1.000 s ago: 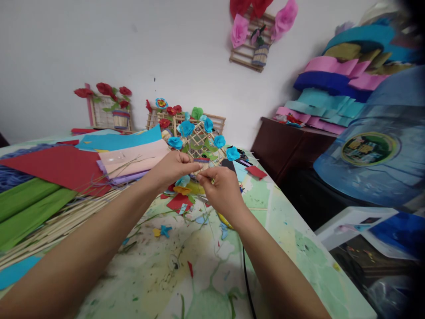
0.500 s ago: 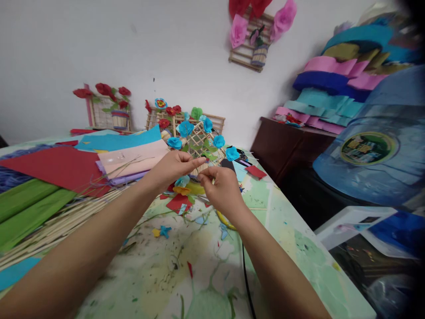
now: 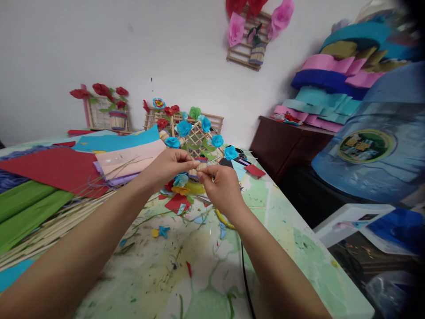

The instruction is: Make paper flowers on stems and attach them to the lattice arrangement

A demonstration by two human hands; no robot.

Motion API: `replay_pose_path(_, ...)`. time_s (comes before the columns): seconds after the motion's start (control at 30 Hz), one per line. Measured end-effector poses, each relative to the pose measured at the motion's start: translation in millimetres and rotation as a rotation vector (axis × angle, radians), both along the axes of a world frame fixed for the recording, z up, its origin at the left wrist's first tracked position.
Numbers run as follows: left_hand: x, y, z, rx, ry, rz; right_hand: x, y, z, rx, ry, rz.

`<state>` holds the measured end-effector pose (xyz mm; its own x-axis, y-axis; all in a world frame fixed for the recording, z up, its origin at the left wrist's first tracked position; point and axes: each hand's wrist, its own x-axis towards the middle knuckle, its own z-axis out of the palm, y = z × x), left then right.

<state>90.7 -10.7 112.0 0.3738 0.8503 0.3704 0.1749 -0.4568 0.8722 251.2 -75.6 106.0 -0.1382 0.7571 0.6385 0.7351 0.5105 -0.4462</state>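
Observation:
My left hand [image 3: 174, 166] and my right hand [image 3: 222, 185] meet above the table, both closed in a pinch with fingertips almost touching. Whatever lies between their fingers is too small to make out. Just behind them stands a lattice of thin sticks [image 3: 199, 133] trimmed with blue paper flowers [image 3: 183, 128] and green leaves. A small stick basket [image 3: 194, 170] at its foot is partly hidden by my fingers. Below my left hand are a light blue paper flower [image 3: 181, 179] and a yellow one [image 3: 180, 190].
Red paper [image 3: 56, 170], green crepe paper [image 3: 29, 212] and a bundle of sticks [image 3: 66, 221] cover the left side. Paper scraps [image 3: 163, 231] and a black cable [image 3: 245, 274] lie on the tabletop [image 3: 292, 266]. A large water bottle [image 3: 368, 137] stands at the right.
My left hand has shifted slightly down and left, bringing its fingertips closer to the right hand's. The whole view has moved a little. Both hands stay pinched.

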Motion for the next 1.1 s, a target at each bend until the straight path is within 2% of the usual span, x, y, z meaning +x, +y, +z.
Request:
replay_pose_path(0.27,1.5,-4.4,2.3,0.022,0.097,0.078,-2.3,-1.8,-0.6,-0.01,-0.042,-0.015)
replay_pose_path(0.6,2.9,-2.3,0.9,0.055,0.087,0.117,-5.1,-1.7,-2.0,-0.016,-0.03,-0.011)
replay_pose_path(0.87,5.2,-5.6,1.0,-0.03,0.004,0.062,-5.0,1.0,-1.5,-0.083,0.064,-0.016)
replay_pose_path(1.03,3.4,-4.4,0.9,-0.082,-0.007,-0.145,-0.8,2.8,1.5,-0.139,0.175,-0.012)
replay_pose_path(1.1,2.4,-3.2,-0.2,-0.105,-0.02,-0.153,0.1,2.8,1.7,-0.147,0.197,-0.002)
